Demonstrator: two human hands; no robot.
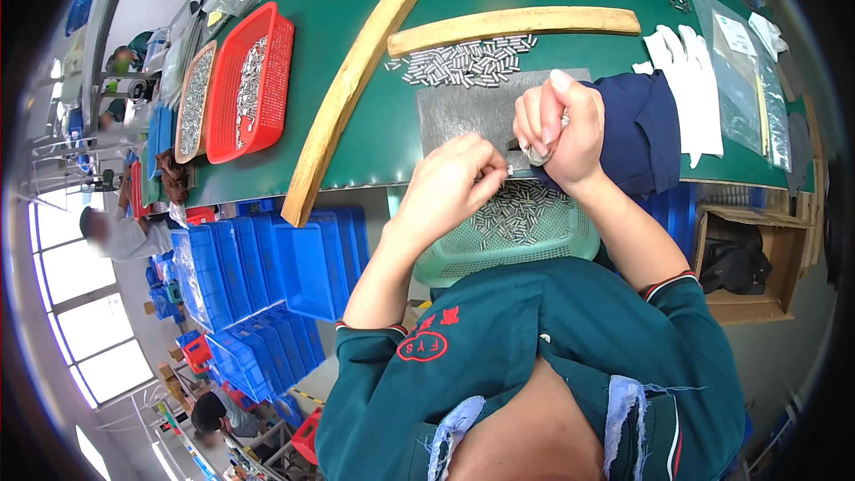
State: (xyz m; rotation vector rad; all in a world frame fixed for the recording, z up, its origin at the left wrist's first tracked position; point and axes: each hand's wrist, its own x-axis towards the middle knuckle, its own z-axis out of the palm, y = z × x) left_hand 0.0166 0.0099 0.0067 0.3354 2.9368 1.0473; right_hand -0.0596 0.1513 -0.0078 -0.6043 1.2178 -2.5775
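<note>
My right hand [565, 129] is closed around a tool with a whitish wrapped handle [539, 157] and a short dark tip pointing left; its exact kind cannot be made out. Close by on the left, my left hand [454, 180] has thumb and forefinger pinched together near that tip, and whatever they hold is too small to name. Both hands are over the near edge of a grey metal plate [454, 116]. Beneath them, a light green basket [436, 263] holds many small metal pins [517, 218]. More metal pins [463, 62] lie in a heap beyond the plate.
Two wooden strips [356, 89] [517, 25] border the heap on the green table [338, 160]. A red basket [285, 80] of metal parts stands left. Dark blue cloth [637, 125], white gloves [695, 89] and plastic bags lie right. Blue crates [321, 276] are stacked below left.
</note>
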